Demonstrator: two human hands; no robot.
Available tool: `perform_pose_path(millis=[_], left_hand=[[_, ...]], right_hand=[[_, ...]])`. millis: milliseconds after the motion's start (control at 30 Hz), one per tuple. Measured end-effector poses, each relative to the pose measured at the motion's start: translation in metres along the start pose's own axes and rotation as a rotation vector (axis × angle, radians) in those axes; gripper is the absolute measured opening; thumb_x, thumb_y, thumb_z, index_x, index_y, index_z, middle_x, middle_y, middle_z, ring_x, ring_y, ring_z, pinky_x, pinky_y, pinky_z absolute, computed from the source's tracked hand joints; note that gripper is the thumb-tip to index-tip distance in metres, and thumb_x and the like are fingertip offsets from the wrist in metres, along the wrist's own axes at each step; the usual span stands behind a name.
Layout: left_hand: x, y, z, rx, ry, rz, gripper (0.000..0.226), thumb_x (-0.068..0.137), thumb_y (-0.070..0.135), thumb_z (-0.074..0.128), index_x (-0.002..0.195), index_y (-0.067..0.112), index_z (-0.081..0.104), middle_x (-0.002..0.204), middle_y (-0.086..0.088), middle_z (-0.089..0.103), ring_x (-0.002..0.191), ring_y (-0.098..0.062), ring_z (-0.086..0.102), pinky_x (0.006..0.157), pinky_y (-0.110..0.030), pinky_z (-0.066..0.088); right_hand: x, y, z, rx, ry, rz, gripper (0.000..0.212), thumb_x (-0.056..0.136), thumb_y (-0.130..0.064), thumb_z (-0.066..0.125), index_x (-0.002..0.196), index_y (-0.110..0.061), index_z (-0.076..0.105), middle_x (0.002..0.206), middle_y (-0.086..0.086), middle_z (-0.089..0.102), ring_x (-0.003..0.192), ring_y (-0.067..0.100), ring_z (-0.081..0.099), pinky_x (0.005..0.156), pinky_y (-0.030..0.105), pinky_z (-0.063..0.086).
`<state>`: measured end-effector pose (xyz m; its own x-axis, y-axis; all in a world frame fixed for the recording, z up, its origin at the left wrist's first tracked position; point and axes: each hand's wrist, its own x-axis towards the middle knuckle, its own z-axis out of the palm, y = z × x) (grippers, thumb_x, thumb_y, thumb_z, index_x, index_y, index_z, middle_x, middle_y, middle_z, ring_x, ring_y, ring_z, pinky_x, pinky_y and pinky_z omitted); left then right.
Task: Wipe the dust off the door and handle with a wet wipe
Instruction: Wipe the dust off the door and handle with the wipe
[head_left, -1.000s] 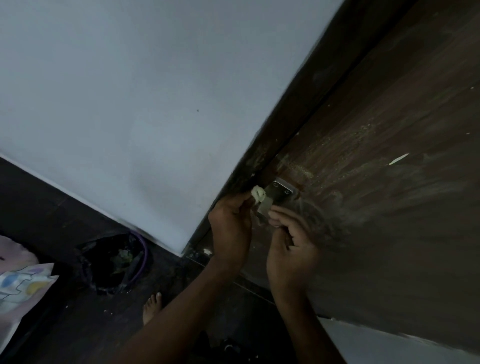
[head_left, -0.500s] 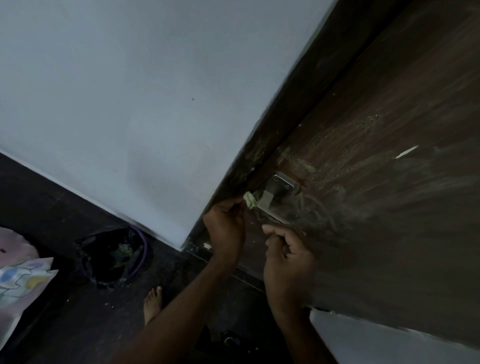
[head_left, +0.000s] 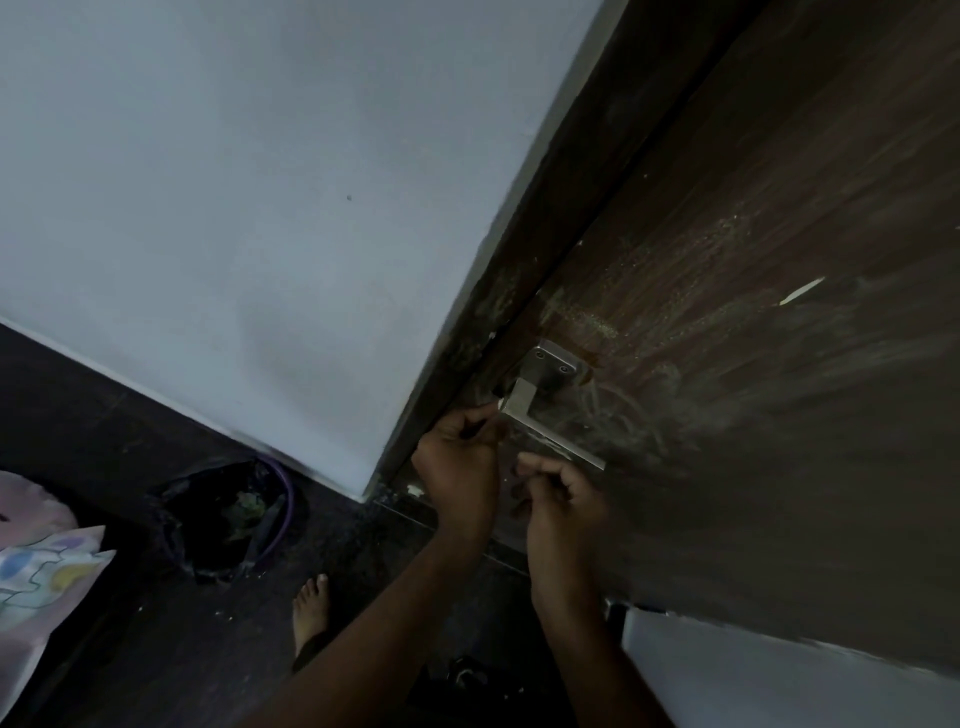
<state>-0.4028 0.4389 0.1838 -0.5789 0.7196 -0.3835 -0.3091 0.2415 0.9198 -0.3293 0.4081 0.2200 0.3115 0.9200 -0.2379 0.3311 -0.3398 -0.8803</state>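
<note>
The dark brown door (head_left: 753, 364) carries pale dust smears around a silver metal handle (head_left: 550, 410), whose lever slants down to the right. My left hand (head_left: 457, 462) is curled just left of the handle's neck, pinching a small wet wipe (head_left: 500, 403). Only a white corner of the wipe shows at my fingertips, touching the neck of the handle. My right hand (head_left: 563, 499) hangs just under the lever with its fingers curled in. Nothing shows in it, and it is not touching the lever.
A white wall (head_left: 260, 208) and the dark door frame (head_left: 519, 291) lie left of the door. On the dark floor sit a black bag with a purple hose (head_left: 234, 514), patterned fabric (head_left: 41, 561) at far left and my bare foot (head_left: 311, 608).
My right hand has come off the lever and dropped just below it. The wipe, earlier a visible wad at the handle's neck, is now mostly hidden in my left hand.
</note>
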Motion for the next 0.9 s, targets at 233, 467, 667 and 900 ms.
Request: perform_pose_path(millis=[233, 467, 667, 900], left_hand=[[0.000, 0.012, -0.005, -0.045, 0.039, 0.086, 0.018, 0.085, 0.007, 0.078, 0.096, 0.020, 0.082, 0.087, 0.010, 0.080, 0.084, -0.002, 0.075, 0.077, -0.022, 0.060], [-0.005, 0.009, -0.004, -0.049, -0.026, 0.027, 0.020, 0.086, 0.006, 0.075, 0.095, 0.023, 0.081, 0.086, 0.008, 0.080, 0.080, -0.008, 0.076, 0.074, -0.031, 0.063], [-0.015, 0.007, 0.007, -0.042, -0.128, 0.016, 0.022, 0.086, 0.004, 0.069, 0.090, 0.023, 0.080, 0.085, -0.003, 0.079, 0.078, -0.029, 0.076, 0.068, -0.054, 0.062], [-0.006, 0.003, -0.017, 0.058, -0.149, 0.184, 0.023, 0.084, 0.002, 0.076, 0.087, 0.025, 0.079, 0.101, 0.005, 0.072, 0.093, -0.005, 0.070, 0.080, -0.020, 0.055]], right_hand=[[0.003, 0.006, -0.004, 0.031, -0.033, 0.036, 0.042, 0.090, -0.003, 0.057, 0.076, -0.039, 0.075, 0.078, -0.009, 0.077, 0.069, 0.005, 0.069, 0.067, 0.031, 0.054], [0.004, 0.000, -0.002, 0.028, -0.113, 0.168, 0.024, 0.093, -0.010, 0.058, 0.091, -0.024, 0.077, 0.088, 0.001, 0.078, 0.086, 0.024, 0.073, 0.083, 0.050, 0.060], [0.015, -0.004, 0.003, 0.521, -0.281, 0.465, 0.025, 0.096, -0.035, 0.056, 0.108, -0.022, 0.074, 0.109, 0.008, 0.076, 0.101, 0.022, 0.072, 0.082, 0.040, 0.056], [0.040, -0.009, 0.011, 0.760, -0.207, 0.561, 0.051, 0.068, -0.020, 0.074, 0.115, -0.002, 0.067, 0.106, 0.015, 0.072, 0.087, 0.020, 0.070, 0.071, 0.032, 0.058]])
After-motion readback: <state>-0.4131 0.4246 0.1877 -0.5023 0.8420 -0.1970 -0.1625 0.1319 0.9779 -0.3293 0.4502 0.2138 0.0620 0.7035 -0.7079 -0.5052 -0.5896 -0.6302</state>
